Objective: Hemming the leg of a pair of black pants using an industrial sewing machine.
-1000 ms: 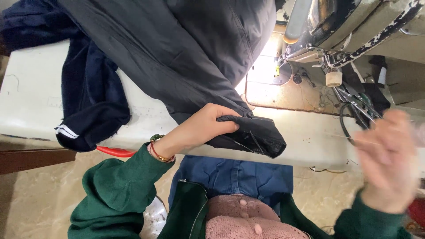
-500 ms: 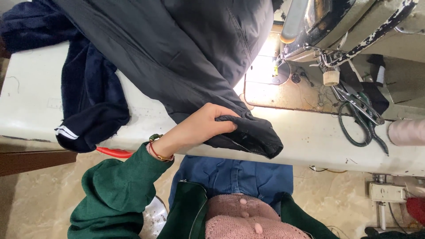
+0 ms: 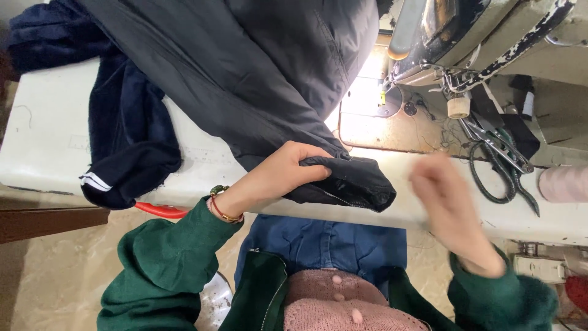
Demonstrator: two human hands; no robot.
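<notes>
Left hand [image 3: 278, 178]: pinched shut on black jacket [image 3: 257, 73] hem.
Right hand [image 3: 453, 214]: blurred, open, empty, beside that pinch.
Technique: hold the pinch firm; take the hem just right of it.

There is a single view, from a camera worn on the person's head. It looks steeply down over the chest and lap, so the green sleeves and pink knit front fill the bottom edge. It faces the near edge of the white desk [image 3: 43, 153], which crosses the frame from left to right, and sits close: the black garment [image 3: 257, 79] runs off the top edge, and the sewing machine [image 3: 490, 37] is cut by the upper right corner. Floor shows at lower left. No second view shares the scene.
</notes>
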